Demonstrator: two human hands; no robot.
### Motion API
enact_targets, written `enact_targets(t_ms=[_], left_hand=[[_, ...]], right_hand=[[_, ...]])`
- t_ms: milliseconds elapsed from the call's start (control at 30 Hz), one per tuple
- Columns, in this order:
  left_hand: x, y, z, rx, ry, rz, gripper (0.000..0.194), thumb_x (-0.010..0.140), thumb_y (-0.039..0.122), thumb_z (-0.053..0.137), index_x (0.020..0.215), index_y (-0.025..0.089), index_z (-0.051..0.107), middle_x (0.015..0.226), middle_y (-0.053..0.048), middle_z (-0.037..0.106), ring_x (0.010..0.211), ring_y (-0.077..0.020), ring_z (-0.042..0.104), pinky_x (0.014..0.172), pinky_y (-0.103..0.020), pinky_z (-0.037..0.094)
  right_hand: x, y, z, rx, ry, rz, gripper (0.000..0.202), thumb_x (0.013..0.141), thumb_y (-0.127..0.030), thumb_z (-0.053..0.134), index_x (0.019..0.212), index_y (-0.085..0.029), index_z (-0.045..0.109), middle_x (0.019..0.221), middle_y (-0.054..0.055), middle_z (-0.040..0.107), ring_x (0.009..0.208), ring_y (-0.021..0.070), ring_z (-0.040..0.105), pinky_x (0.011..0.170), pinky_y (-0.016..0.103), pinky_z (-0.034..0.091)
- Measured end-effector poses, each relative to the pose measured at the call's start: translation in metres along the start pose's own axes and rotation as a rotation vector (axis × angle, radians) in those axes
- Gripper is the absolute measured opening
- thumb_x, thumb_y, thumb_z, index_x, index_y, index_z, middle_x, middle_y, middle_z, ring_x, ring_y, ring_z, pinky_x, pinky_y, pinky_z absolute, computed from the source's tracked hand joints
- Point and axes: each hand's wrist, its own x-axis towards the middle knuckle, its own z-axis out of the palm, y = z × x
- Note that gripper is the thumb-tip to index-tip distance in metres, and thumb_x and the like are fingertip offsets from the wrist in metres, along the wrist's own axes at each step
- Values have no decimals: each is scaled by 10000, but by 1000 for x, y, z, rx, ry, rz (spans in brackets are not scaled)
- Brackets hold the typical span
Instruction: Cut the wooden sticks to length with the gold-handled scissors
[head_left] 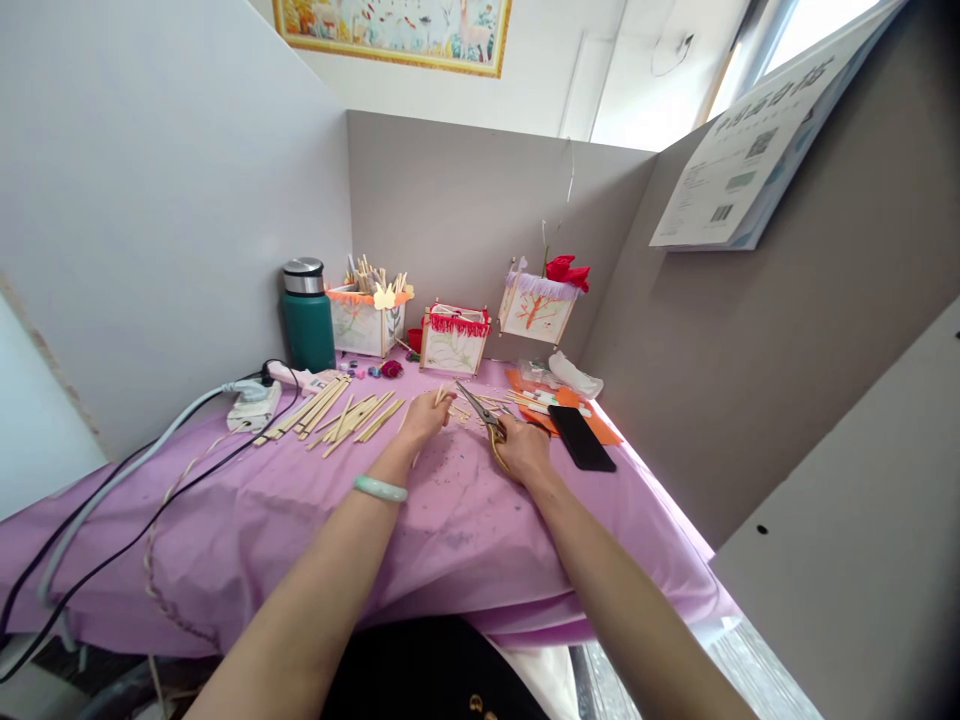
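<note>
My left hand (pixel 427 415) is closed in a pinch on a thin wooden stick (pixel 406 414), above the middle of the pink cloth. To its right, my right hand (pixel 525 447) grips gold-handled scissors (pixel 487 415). The scissor blades point up and left toward my left fingers and do not visibly touch the stick. Flat wooden sticks (pixel 360 418) lie in loose groups left of my left hand. Thin sticks and small cut pieces (pixel 469 410) are scattered between and beyond my hands.
A green bottle (pixel 309 325) stands at the back left beside decorated paper boxes (pixel 455 345). A black phone (pixel 581 438) lies right of my right hand on orange sheets (pixel 609 432). A power strip (pixel 253 408) with cables sits at the left. Grey partitions (pixel 480 210) enclose the table (pixel 465 560).
</note>
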Motion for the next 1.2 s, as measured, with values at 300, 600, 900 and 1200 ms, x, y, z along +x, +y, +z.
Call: enact_targets(t_ms=[300, 600, 900, 1200], left_hand=[[-13, 17, 3, -355, -150, 10, 316, 836, 440, 626, 895, 133, 671, 524, 74, 401, 399, -46, 272, 426, -204, 187], [-13, 17, 1, -531, -132, -200, 235, 843, 276, 642, 1007, 107, 649, 552, 50, 493, 345, -22, 262, 379, -194, 121], [-12, 16, 0, -498, -25, -205, 324, 822, 207, 631, 1124, 95, 672, 542, 58, 479, 354, -33, 315, 364, -189, 178], [-13, 20, -2, -525, -1, -255, 380, 813, 128, 599, 1191, 95, 633, 574, 57, 492, 363, -32, 329, 364, -177, 188]], right_hand=[[-1, -1, -2, 6, -18, -8, 351, 952, -455, 408, 1065, -259, 676, 934, 57, 735, 881, 216, 675, 739, 280, 423], [1, 1, 2, 13, -3, -1, 345, 951, -467, 410, 1046, -265, 673, 923, 47, 736, 864, 213, 671, 722, 275, 406], [0, 1, 2, 69, 42, 21, 342, 952, -448, 423, 1132, -283, 662, 906, 27, 737, 846, 203, 663, 703, 271, 400], [-1, 1, 1, 153, 67, -62, 288, 931, -417, 462, 1098, -283, 654, 948, 1, 727, 858, 186, 653, 690, 257, 389]])
